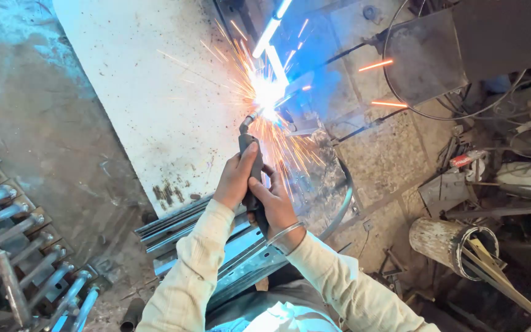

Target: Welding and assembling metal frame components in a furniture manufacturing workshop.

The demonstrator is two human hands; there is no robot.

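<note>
We are taking the bright arc (268, 97) as our landmark. Largest, the white metal sheet (155, 92) is spreading to the left of the arc and toward us, its near edge rust-stained. Below the arc, nearer to us, the stacked grey steel channels (216, 246) are running aslant under our forearms. The welding torch (250, 161) is pointing its tip right into the arc, its long axis running from our hands up and slightly rightward, so the weld point is lying straight ahead of the fingers (248, 158), beyond the nozzle. We are wrapping both hands fully around the dark handle: the left hand (236, 179) is sitting higher, nearer the arc, while the right hand (273, 203), a metal bangle (285, 235) on its wrist, is clasping lower down. Sparks (290, 154) are showering rightward of the arc.
</note>
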